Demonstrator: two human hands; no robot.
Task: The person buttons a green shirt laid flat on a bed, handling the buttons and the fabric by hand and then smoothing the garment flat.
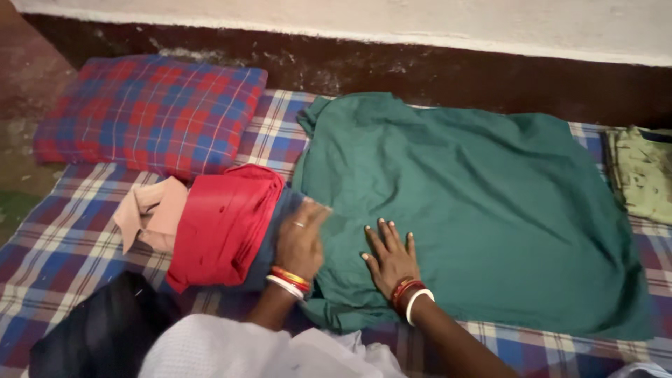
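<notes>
Both hands are down on the big green cotton cloth (pixel 462 203), which lies spread and rumpled across the blue-and-white checked bed sheet (pixel 63 245), filling the middle and right of the bed. The right hand (pixel 390 257) lies flat and wide open, fingers fanned, palm pressing the cloth near its lower left edge, gripping nothing. The left hand (pixel 301 238) is blurred at the cloth's left border, fingers looking loosely spread over the fabric where it meets the folded red garment (pixel 224 224); whether it pinches the edge, I cannot tell. That green cloth looks light, soft and limp, likely to sag and crease when lifted, not slippery, nothing fragile; the corners or the hemmed left edge look like the best places to take hold. Counting now: one green cloth, one red folded garment touching it, one peach cloth (pixel 150 213) tucked beside the red, one red-and-blue plaid pillow (pixel 150 112) at the head of the bed, one olive patterned cloth (pixel 640 175) at the far right, one dark garment (pixel 105 329) at the lower left.
</notes>
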